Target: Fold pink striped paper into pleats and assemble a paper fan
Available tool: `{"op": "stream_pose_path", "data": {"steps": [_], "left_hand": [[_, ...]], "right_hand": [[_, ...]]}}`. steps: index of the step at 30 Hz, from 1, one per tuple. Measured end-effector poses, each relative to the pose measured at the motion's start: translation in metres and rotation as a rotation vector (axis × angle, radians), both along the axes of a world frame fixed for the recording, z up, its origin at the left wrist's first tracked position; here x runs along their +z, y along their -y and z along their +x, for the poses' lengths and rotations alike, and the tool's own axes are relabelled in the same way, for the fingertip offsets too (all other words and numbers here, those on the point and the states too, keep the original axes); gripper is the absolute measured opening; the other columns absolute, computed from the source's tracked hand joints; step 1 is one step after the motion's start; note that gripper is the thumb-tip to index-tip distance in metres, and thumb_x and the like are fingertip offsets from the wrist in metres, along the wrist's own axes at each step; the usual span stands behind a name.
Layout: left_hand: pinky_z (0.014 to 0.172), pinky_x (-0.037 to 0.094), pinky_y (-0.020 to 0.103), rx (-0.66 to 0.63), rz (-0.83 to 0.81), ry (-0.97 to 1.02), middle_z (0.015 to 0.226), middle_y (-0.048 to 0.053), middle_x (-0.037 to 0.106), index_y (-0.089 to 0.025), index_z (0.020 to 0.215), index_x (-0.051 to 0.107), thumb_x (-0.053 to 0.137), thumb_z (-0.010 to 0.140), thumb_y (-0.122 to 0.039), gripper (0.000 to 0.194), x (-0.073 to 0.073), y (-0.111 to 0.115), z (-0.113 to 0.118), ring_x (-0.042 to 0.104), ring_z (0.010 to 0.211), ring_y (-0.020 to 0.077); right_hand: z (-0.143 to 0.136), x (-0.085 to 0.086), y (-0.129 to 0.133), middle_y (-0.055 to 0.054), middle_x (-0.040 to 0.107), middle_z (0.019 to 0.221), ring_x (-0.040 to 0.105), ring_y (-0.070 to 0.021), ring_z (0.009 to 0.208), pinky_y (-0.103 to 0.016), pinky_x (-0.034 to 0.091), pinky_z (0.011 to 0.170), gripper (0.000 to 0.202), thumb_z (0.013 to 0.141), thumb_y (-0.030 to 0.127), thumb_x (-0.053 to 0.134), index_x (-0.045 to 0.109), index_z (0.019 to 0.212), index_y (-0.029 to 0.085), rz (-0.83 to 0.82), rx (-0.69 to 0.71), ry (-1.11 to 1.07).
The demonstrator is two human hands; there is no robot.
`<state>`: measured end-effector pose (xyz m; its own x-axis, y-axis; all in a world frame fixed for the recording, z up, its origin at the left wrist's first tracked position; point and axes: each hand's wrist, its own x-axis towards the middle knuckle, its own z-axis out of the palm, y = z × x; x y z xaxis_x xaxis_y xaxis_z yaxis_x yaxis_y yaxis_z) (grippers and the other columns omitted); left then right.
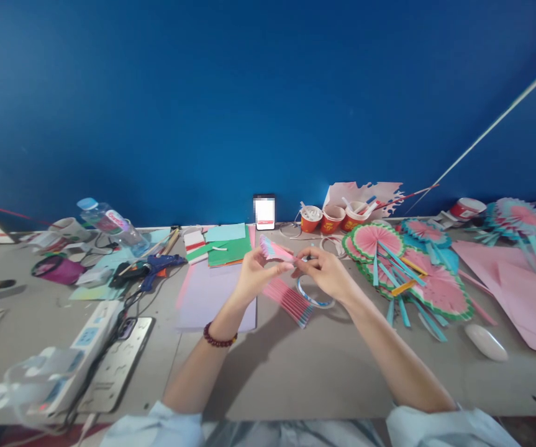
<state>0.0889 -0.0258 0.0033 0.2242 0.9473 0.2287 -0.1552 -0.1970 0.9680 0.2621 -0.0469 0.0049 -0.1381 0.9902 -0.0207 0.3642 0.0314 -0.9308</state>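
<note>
My left hand [259, 272] is closed around a small piece of pleated paper [275, 249], pink with pale blue, held above the table. At the right end of that paper, the thumb and fingers of my right hand [324, 270] are pinched together on it; the exact spot is partly hidden by the fingertips. Below both hands lies another pleated paper [292, 302], pink with blue ends, flat on the table. A blue and white ring, which looks like a roll of tape [317, 302], sits just under my right hand.
Lilac sheets [216, 304] lie on the left, near a blue glue gun [156, 268]. A phone [264, 212] leans on the blue wall beside red paper cups [333, 218]. Watermelon-patterned paper fans [435, 282] and a white mouse [486, 342] are right; a power strip [97, 332] is left.
</note>
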Motion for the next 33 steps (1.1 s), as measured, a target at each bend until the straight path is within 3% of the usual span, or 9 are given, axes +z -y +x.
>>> {"op": "stream_pose_path", "data": {"steps": [4, 12, 26, 33], "left_hand": [[0.079, 0.053, 0.033, 0.003, -0.006, -0.132, 0.085, 0.009, 0.073, -0.014, 0.078, 0.073, 0.074, 0.067, -0.032, 0.021, -0.004, 0.003, 0.006, 0.068, 0.084, 0.0238], [0.069, 0.055, 0.032, 0.196, -0.089, -0.123, 0.080, 0.011, 0.074, -0.012, 0.072, 0.073, 0.072, 0.068, -0.036, 0.025, -0.009, 0.001, 0.009, 0.069, 0.079, 0.0258], [0.069, 0.053, 0.029, 0.244, -0.051, -0.151, 0.082, 0.010, 0.074, -0.012, 0.076, 0.073, 0.069, 0.072, -0.036, 0.025, -0.009, 0.002, 0.008, 0.069, 0.079, 0.0239], [0.065, 0.053, 0.028, 0.270, -0.075, -0.109, 0.075, 0.008, 0.073, -0.013, 0.075, 0.072, 0.069, 0.071, -0.038, 0.026, -0.011, -0.002, 0.005, 0.069, 0.072, 0.0215]], "right_hand": [[-0.002, -0.003, 0.001, -0.004, 0.073, 0.069, 0.064, -0.0162, 0.056, -0.024, 0.042, 0.054, 0.028, 0.082, 0.046, 0.055, 0.056, 0.090, 0.020, 0.039, 0.005, 0.008], [-0.007, -0.008, 0.003, -0.005, 0.074, 0.082, 0.067, -0.0170, 0.069, -0.026, 0.047, 0.063, 0.028, 0.084, 0.035, 0.052, 0.051, 0.109, 0.023, 0.091, 0.015, -0.017], [-0.006, -0.006, 0.001, -0.002, 0.072, 0.070, 0.063, -0.0158, 0.057, -0.024, 0.043, 0.055, 0.035, 0.081, 0.046, 0.055, 0.051, 0.106, 0.022, 0.027, -0.051, 0.007], [-0.005, -0.010, -0.002, -0.003, 0.072, 0.069, 0.041, -0.0073, 0.035, -0.020, 0.031, 0.042, 0.040, 0.081, 0.048, 0.054, 0.046, 0.110, 0.021, -0.021, -0.025, -0.061]]}}
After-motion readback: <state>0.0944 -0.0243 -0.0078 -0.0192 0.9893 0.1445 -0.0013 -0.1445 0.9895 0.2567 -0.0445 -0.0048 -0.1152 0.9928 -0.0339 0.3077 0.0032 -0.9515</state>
